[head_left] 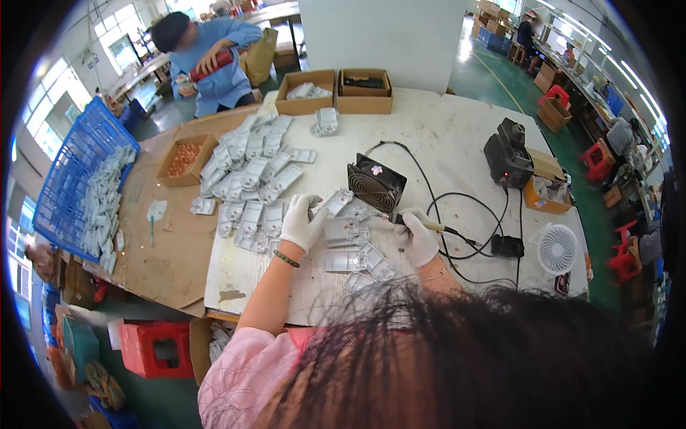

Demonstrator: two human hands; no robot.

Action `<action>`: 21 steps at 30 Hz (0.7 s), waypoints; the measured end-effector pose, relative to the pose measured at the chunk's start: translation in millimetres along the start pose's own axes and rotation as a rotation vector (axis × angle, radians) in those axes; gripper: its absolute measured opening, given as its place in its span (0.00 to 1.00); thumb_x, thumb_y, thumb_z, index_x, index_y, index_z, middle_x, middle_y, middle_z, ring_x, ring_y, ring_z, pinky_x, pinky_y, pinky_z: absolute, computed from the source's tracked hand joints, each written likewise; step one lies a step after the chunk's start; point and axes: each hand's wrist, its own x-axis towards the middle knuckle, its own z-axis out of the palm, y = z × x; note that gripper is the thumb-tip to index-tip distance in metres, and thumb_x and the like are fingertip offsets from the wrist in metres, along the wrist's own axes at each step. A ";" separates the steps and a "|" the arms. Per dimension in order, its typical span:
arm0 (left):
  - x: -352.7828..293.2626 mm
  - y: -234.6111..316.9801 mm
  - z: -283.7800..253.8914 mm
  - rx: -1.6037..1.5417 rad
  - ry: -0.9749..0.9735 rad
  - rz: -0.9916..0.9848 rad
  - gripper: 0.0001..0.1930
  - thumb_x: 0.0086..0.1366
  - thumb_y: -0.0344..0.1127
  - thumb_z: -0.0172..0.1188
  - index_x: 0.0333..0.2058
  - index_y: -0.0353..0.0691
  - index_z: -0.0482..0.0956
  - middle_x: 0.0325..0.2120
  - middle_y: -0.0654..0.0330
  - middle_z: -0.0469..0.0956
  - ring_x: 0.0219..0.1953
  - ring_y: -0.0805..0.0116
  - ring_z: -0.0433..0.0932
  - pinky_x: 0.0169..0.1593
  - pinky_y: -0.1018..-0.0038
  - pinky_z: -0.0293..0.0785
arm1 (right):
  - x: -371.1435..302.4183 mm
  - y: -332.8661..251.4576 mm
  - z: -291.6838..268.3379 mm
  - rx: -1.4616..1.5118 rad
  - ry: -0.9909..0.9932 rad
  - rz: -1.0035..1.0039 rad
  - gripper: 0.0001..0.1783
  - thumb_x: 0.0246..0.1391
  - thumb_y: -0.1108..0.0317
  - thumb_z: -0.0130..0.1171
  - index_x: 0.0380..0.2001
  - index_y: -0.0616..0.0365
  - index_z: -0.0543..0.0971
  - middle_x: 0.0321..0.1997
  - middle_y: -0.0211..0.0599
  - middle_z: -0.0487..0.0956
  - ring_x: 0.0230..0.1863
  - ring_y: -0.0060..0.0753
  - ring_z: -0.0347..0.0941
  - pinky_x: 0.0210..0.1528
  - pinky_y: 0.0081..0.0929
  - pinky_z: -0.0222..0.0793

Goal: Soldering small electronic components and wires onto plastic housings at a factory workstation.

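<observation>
In my white-gloved right hand [418, 239] is a soldering iron [433, 226], its tip end pointing left toward the grey parts. My left hand [304, 223], also gloved, has thumb and fingers curled together beside a light grey plastic housing [338, 201]; whatever it pinches is too small to make out. More grey housings [346, 260] lie just in front of me between the hands. Behind them stands a square black fan [376, 184] with a round wire grille. A large heap of similar housings [250, 168] spreads to the left.
A black soldering station [509, 159] with a looping cable [436, 196] sits right, near a white fan [557, 249]. Left are a box of small copper-coloured parts [184, 159] and a tilted blue crate [75, 164]. Cardboard boxes [306, 107] line the back; another person [214, 61] stands beyond.
</observation>
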 end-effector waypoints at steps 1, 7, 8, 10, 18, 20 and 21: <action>2.5 -2.7 -4.6 0.020 0.026 0.004 0.09 0.58 0.35 0.59 0.37 0.40 0.77 0.35 0.54 0.75 0.31 0.57 0.75 0.38 0.68 0.73 | 1.0 0.8 1.7 0.037 0.002 -0.012 0.08 0.60 0.66 0.50 0.34 0.59 0.75 0.21 0.28 0.74 0.18 0.14 0.66 0.19 0.12 0.61; 3.3 -20.8 -42.2 0.438 -0.134 0.149 0.15 0.59 0.42 0.56 0.44 0.45 0.77 0.47 0.54 0.74 0.50 0.52 0.72 0.52 0.60 0.67 | 3.4 -3.5 -0.4 0.201 0.009 0.126 0.08 0.61 0.66 0.50 0.33 0.59 0.75 0.20 0.28 0.74 0.17 0.13 0.65 0.19 0.10 0.60; -3.9 -27.8 -45.1 0.455 -0.140 0.188 0.16 0.59 0.43 0.57 0.45 0.46 0.76 0.50 0.53 0.73 0.53 0.52 0.70 0.56 0.59 0.64 | 2.7 -5.8 0.6 0.198 0.007 0.127 0.08 0.61 0.66 0.50 0.33 0.59 0.74 0.20 0.29 0.73 0.17 0.14 0.65 0.19 0.10 0.60; -28.1 -34.0 -45.0 0.561 -0.155 0.158 0.20 0.59 0.47 0.57 0.49 0.47 0.75 0.54 0.54 0.70 0.59 0.52 0.65 0.60 0.56 0.57 | 2.9 -3.9 2.4 0.208 0.023 0.139 0.08 0.61 0.66 0.51 0.33 0.59 0.74 0.20 0.29 0.74 0.17 0.14 0.65 0.19 0.11 0.60; -64.1 -61.3 -66.2 0.604 -0.127 0.050 0.24 0.58 0.52 0.58 0.51 0.49 0.74 0.58 0.62 0.67 0.62 0.56 0.61 0.64 0.54 0.49 | 2.5 -6.1 -1.2 0.219 0.048 0.146 0.08 0.60 0.65 0.52 0.33 0.58 0.75 0.19 0.29 0.74 0.14 0.15 0.65 0.16 0.12 0.59; -61.6 -75.3 -75.3 0.598 -0.086 0.061 0.23 0.58 0.50 0.59 0.50 0.48 0.75 0.56 0.64 0.69 0.60 0.57 0.63 0.63 0.55 0.51 | 1.0 -8.2 -2.0 0.231 0.051 0.152 0.08 0.60 0.65 0.52 0.33 0.58 0.75 0.19 0.30 0.74 0.14 0.15 0.65 0.15 0.12 0.59; -59.6 -83.8 -80.5 0.594 -0.084 0.056 0.22 0.58 0.49 0.59 0.50 0.48 0.75 0.56 0.64 0.70 0.59 0.57 0.64 0.63 0.55 0.52 | 2.3 -5.7 -2.2 0.257 0.044 0.143 0.08 0.60 0.65 0.51 0.33 0.57 0.75 0.19 0.29 0.74 0.14 0.15 0.65 0.16 0.12 0.60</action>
